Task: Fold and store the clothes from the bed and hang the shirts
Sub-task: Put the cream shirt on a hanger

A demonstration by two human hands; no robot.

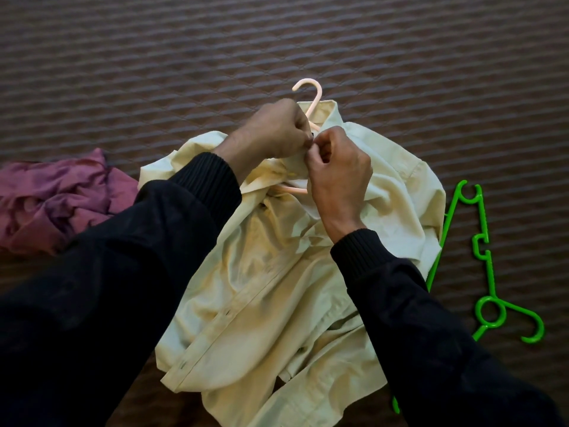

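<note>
both hands, left [274,131] & right [337,167], knuckles up, fingers pinching cream shirt [277,288] collar.

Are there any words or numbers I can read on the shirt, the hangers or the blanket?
None: no text can be read anywhere in this view.
Cream shirt: no label or print shows.
Pink hanger: plain.
Green hanger: plain, no marking visible.
Purple garment: crumpled, no tag shows.
Brown quilted bedcover: stitched pattern only.
</note>
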